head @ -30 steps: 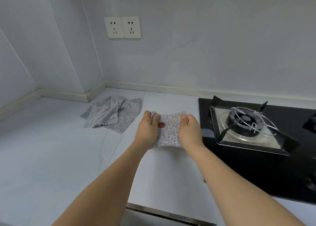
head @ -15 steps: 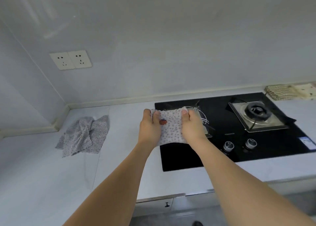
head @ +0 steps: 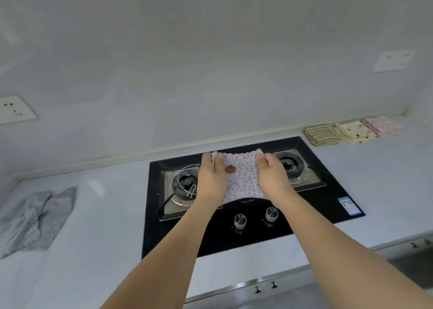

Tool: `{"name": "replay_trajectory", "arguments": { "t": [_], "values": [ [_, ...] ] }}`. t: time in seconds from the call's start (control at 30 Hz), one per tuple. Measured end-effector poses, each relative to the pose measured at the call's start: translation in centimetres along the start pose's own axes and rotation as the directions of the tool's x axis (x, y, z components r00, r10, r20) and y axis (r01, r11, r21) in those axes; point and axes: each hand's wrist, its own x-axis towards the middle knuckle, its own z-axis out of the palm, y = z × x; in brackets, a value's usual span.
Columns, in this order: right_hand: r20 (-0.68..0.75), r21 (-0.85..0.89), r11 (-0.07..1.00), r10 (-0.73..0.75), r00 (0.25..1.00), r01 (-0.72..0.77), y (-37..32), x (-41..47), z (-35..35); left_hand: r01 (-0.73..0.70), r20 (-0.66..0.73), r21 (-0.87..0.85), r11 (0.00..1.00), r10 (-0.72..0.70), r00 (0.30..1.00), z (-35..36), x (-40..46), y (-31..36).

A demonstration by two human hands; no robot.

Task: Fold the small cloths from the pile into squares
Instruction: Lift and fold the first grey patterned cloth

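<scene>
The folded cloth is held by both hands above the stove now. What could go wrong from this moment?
1. The cloth is held only at its top corners by the left hand and right hand; its lower part hangs free, so the fold may open.
2. It hangs over the stove, near the wire ring on the left burner, and could perhaps snag if lowered.
3. A loose grip might drop it on the stove, short of the folded cloths.
</scene>
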Motion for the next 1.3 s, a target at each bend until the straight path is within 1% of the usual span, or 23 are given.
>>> {"name": "replay_trajectory", "arguments": {
  "t": [0.07,0.23,0.3,0.4,0.47,0.57,0.63,0.73,0.87,1.0,1.1,1.2,1.3],
  "values": [
    [-0.005,0.017,1.0,0.019,1.0,-0.018,1.0,1.1,-1.7,0.012,0.027,-0.017,1.0,-0.012,1.0,2.3,0.8,0.6],
    [-0.061,0.065,0.993,0.103,0.993,-0.099,3.2,3.5,-5.9,-0.008,0.128,0.052,0.999,0.001,0.992,8.1,2.6,1.2],
    [-0.092,0.066,0.993,0.102,0.991,-0.096,4.3,4.8,-8.5,0.004,0.167,0.034,0.999,-0.009,0.986,11.2,2.9,1.9],
    [-0.144,0.04,0.995,0.093,0.985,-0.088,6.4,6.8,-12.9,0.062,0.223,-0.022,0.998,-0.055,0.973,16.3,2.8,3.2],
    [-0.157,0.058,0.992,0.119,0.98,-0.111,8.3,8.1,-15.6,0.049,0.252,0.013,0.999,-0.05,0.966,19.8,3.1,4.0],
    [-0.183,0.05,0.993,0.115,0.976,-0.108,11.0,10.4,-19.8,0.026,0.253,0.046,0.999,-0.037,0.967,25.2,3.4,5.2],
    [-0.18,0.029,0.995,0.095,0.979,-0.091,12.4,12.5,-22.9,0.042,0.226,0.048,0.998,-0.052,0.973,29.0,3.4,5.8],
    [-0.155,0.009,0.997,0.077,0.985,-0.076,14.0,15.4,-27.2,0.075,0.202,0.002,0.997,-0.074,0.977,34.0,3.4,6.9],
    [-0.132,-0.023,0.996,0.086,0.987,-0.089,16.5,17.7,-30.0,0.052,0.199,-0.006,0.999,-0.05,0.979,38.4,4.8,7.8],
    [-0.151,-0.012,0.99,0.136,0.979,-0.14,18.6,20.1,-32.1,0.084,0.256,0.062,0.995,-0.097,0.962,42.5,6.7,7.4],
    [-0.149,-0.018,0.985,0.166,0.975,-0.171,19.7,22.7,-35.2,0.104,0.307,0.067,0.992,-0.12,0.944,46.5,8.2,7.9],
    [-0.158,0.019,0.974,0.227,0.961,-0.227,21.6,27.1,-39.4,0.103,0.339,0.046,0.994,-0.112,0.934,52.2,10.2,9.3],
    [-0.152,0.053,0.966,0.257,0.954,-0.252,23.9,31.3,-43.2,0.086,0.347,0.055,0.995,-0.1,0.933,57.6,12.5,10.4]
  ]
}}
